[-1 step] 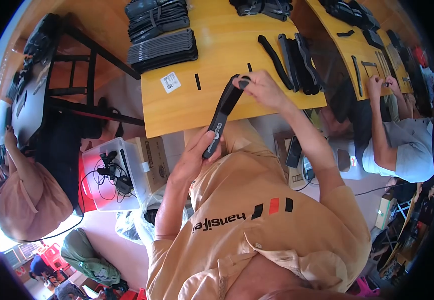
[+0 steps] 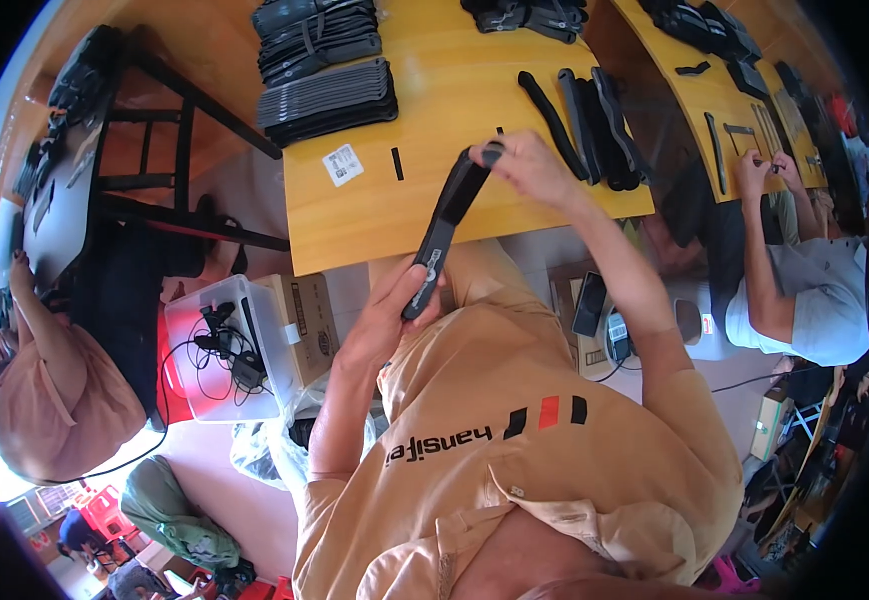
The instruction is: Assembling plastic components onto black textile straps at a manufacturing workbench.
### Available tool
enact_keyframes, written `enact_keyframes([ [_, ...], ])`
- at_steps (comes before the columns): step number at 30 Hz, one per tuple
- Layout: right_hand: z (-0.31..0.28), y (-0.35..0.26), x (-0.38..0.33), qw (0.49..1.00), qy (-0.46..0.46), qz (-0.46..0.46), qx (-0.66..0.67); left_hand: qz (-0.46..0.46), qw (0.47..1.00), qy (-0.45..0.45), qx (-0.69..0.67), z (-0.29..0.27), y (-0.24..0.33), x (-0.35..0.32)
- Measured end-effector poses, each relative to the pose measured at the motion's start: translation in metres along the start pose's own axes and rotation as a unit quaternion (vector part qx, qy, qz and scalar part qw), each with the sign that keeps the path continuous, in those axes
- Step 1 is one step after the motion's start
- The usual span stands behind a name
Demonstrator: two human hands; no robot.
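The long black strap piece (image 2: 447,225) slants up and away from the left hand (image 2: 392,310), whose grip clasps its near end, while the right hand (image 2: 530,165) pinches the far end over the desk (image 2: 355,215).

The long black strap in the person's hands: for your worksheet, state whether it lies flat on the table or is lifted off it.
Lifted. The long black strap slants between the left hand and right hand, above the table.

Left hand (image 2: 387,312) and right hand (image 2: 533,165) hold a long black strap (image 2: 445,228) above the wooden table (image 2: 375,215).
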State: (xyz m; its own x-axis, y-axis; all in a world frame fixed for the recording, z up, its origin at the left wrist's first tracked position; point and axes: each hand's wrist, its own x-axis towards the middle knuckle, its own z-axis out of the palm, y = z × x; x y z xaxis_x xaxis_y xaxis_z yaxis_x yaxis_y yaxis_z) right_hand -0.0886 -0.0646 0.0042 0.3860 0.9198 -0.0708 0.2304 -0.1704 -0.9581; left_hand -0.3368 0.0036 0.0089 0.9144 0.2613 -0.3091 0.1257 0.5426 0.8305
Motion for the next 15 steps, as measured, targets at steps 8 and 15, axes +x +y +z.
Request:
enact_keyframes([
  [8, -0.129, 0.016, 0.07, 0.972, 0.232, -0.011, -0.024, 0.007, 1.0, -0.008, 0.002, -0.029, -0.009, -0.07],
  [15, -0.146, -0.053, 0.028, 0.947, 0.228, -0.049, -0.222, 0.061, 0.975, 0.185, -0.109, -0.059, -0.019, -0.078],
])
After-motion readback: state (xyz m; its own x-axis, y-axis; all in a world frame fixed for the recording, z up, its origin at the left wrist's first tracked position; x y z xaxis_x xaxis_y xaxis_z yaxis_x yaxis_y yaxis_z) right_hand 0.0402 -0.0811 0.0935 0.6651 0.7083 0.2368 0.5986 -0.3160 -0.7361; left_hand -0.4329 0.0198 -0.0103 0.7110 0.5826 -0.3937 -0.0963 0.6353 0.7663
